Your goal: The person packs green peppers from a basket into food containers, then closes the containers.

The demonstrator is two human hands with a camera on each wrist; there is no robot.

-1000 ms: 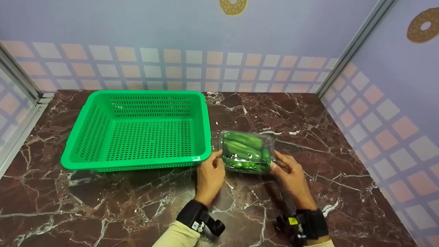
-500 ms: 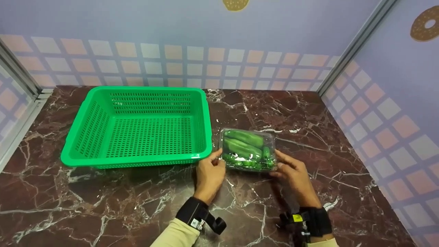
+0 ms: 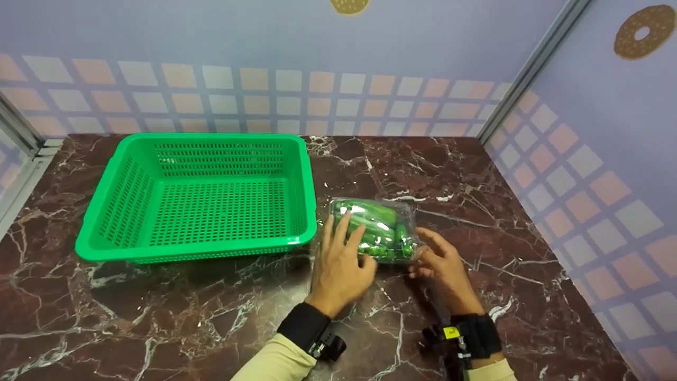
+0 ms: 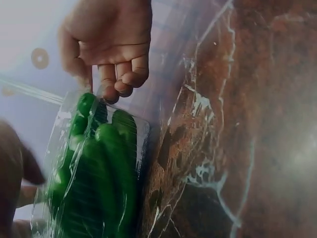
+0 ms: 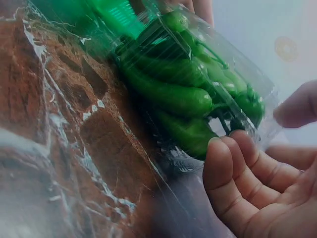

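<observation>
Pack: clear plastic box of green vegetables, wrapped in film, lying flat on the desk just right of the green basket.
Left hand: fingers spread straight, resting flat across the pack's top and left end.
Right hand: fingers curled at the pack's near right corner; fingertips touching the rim, firm pinch not certain.
Weight: probably light, easy for two hands.
Stiffness: thin shell, likely to flex or dent under a hard squeeze.
Surface: glossy film, probably slippery.
Hold: best at the two short ends or under the rim, not on the soft top.
</observation>
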